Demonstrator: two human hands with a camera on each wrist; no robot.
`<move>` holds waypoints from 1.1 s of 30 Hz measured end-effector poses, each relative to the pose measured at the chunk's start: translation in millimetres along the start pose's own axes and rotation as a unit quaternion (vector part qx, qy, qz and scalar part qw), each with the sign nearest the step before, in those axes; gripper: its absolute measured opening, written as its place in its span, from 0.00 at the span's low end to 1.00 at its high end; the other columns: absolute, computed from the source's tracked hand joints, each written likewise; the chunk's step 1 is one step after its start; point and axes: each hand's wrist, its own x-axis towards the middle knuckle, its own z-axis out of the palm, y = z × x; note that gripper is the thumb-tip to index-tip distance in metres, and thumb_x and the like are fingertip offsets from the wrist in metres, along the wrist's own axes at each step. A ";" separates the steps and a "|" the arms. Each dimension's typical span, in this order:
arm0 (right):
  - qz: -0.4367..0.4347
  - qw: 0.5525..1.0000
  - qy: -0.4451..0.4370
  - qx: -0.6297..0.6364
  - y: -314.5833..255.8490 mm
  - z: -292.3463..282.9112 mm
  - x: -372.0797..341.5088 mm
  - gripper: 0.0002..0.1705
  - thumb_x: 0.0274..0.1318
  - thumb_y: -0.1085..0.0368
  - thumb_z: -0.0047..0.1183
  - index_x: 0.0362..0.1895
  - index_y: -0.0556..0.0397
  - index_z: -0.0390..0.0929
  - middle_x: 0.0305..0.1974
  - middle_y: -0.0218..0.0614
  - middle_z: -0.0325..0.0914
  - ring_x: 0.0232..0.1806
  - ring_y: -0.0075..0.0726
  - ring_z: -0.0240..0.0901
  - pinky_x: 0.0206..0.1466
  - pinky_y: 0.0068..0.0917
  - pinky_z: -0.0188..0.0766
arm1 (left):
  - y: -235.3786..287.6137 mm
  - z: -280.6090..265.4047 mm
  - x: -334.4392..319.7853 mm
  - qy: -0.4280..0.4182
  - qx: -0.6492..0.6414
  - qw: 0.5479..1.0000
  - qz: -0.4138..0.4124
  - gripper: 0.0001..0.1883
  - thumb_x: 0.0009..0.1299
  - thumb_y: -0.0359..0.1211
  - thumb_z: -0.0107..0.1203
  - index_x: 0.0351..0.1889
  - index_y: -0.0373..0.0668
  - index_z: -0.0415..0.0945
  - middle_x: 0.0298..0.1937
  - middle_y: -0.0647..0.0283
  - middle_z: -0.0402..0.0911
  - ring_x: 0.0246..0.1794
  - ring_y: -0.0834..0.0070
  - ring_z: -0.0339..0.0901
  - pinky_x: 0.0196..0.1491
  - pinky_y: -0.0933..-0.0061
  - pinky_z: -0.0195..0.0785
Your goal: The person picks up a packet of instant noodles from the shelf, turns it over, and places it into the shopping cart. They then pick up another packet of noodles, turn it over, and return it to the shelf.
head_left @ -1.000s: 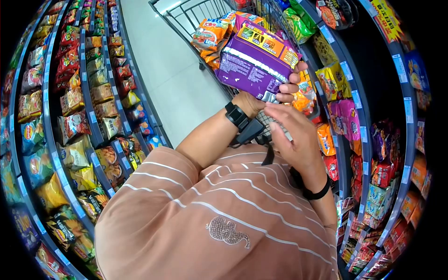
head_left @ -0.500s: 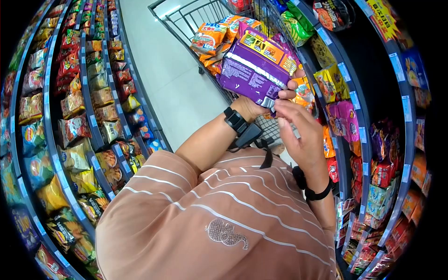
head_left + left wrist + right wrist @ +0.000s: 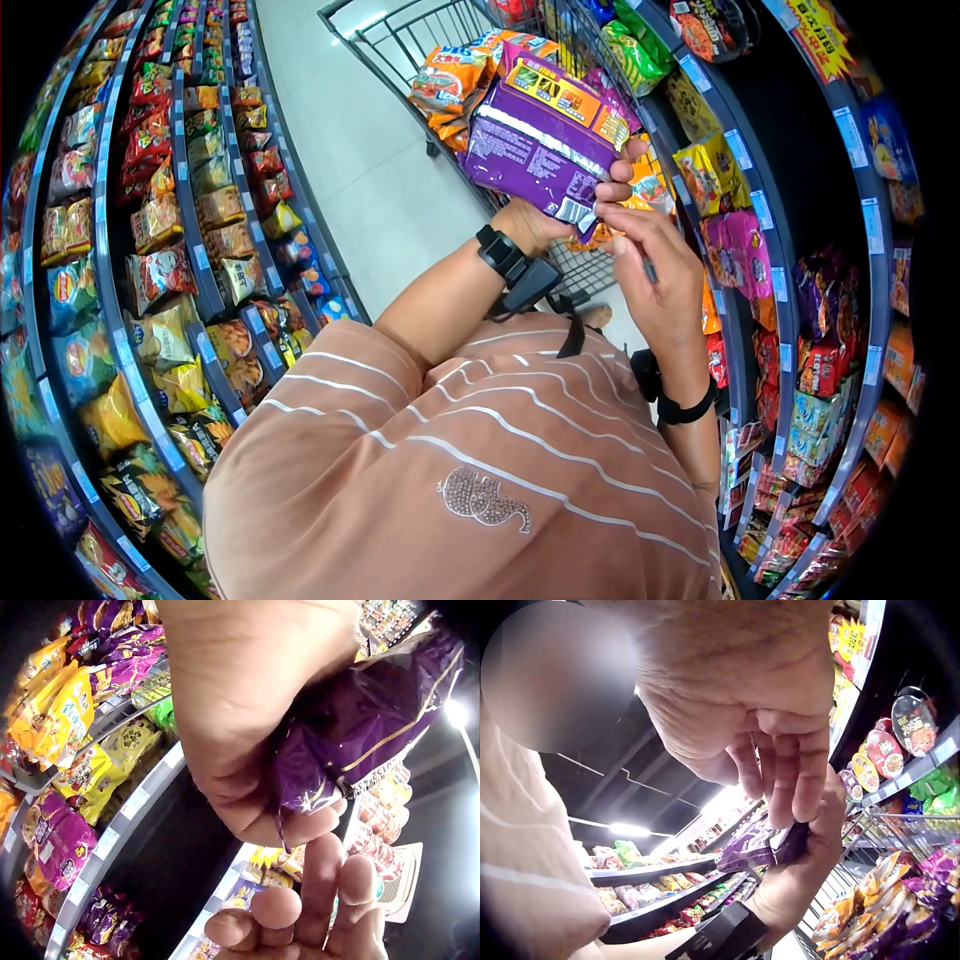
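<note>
A purple food packet (image 3: 530, 165) with a yellow-orange panel, small white print and a barcode is held above the shopping cart, its printed back facing up in the head view. My left hand (image 3: 540, 225) grips it from below, with fingers curled over its right edge. In the left wrist view the packet's dark purple end (image 3: 360, 727) sticks out of that grip. My right hand (image 3: 655, 265) is by the barcode corner, fingers loosely extended and fingertips right at the wrapper. Seen from the right wrist, those fingers (image 3: 784, 780) overlap the packet's end.
Orange packets (image 3: 448, 85) lie in the wire cart (image 3: 385, 45), with more purple ones beside them. Snack shelves (image 3: 190, 240) line the left of the aisle. Close on the right, another shelf (image 3: 765, 215) holds bags and noodle bowls. Pale floor tiles (image 3: 330, 180) run between.
My right hand has shifted a little to the right, its fingertips staying by the packet's barcode corner. The packet has tilted slightly in my left hand, which keeps its grip.
</note>
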 end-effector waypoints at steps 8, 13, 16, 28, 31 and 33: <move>0.228 0.962 -0.005 0.153 27.3 4.6 1.9 0.10 0.66 0.66 0.53 0.46 0.60 0.78 0.37 0.34 0.81 0.33 0.24 0.79 0.35 0.21 0.73 | 6.7 -1.2 -1.4 0.020 0.095 0.991 0.088 0.28 0.76 0.47 0.47 0.64 0.33 0.67 0.42 0.63 0.79 0.46 0.68 0.75 0.68 0.52 0.61; 0.308 0.924 -0.038 0.223 26.6 12.2 11.1 0.13 0.66 0.60 0.55 0.47 0.57 0.78 0.37 0.30 0.81 0.33 0.22 0.79 0.32 0.17 0.72 | 6.8 -3.2 -0.2 0.004 0.057 0.995 0.079 0.30 0.75 0.49 0.49 0.64 0.35 0.68 0.41 0.65 0.79 0.46 0.69 0.76 0.69 0.52 0.62; 0.319 0.911 -0.064 0.253 34.8 18.9 11.0 0.14 0.66 0.59 0.56 0.46 0.56 0.78 0.37 0.31 0.81 0.33 0.21 0.79 0.31 0.16 0.71 | 5.5 1.9 1.9 0.005 0.060 0.995 0.077 0.28 0.75 0.48 0.49 0.64 0.37 0.68 0.41 0.66 0.79 0.45 0.70 0.77 0.67 0.52 0.64; 0.312 0.901 -0.069 0.292 37.0 16.8 14.0 0.13 0.66 0.60 0.53 0.44 0.58 0.76 0.38 0.35 0.81 0.33 0.24 0.79 0.32 0.18 0.73 | 8.7 -0.4 10.2 -0.020 0.137 0.983 0.123 0.26 0.77 0.47 0.47 0.65 0.37 0.68 0.42 0.64 0.79 0.43 0.69 0.77 0.65 0.52 0.68; 0.313 0.896 -0.066 0.306 41.5 16.6 13.9 0.13 0.66 0.60 0.52 0.44 0.59 0.76 0.38 0.35 0.81 0.33 0.24 0.79 0.32 0.19 0.73 | 9.4 -3.0 12.1 -0.030 0.141 0.981 0.126 0.27 0.77 0.47 0.47 0.65 0.37 0.67 0.42 0.63 0.79 0.43 0.69 0.77 0.65 0.52 0.68; 0.312 0.896 -0.063 0.309 43.4 16.6 13.7 0.13 0.66 0.60 0.52 0.44 0.58 0.76 0.38 0.35 0.81 0.33 0.24 0.79 0.32 0.18 0.73 | 9.6 -3.1 13.0 -0.034 0.143 0.981 0.128 0.27 0.77 0.47 0.46 0.66 0.37 0.67 0.42 0.63 0.79 0.43 0.69 0.76 0.65 0.51 0.68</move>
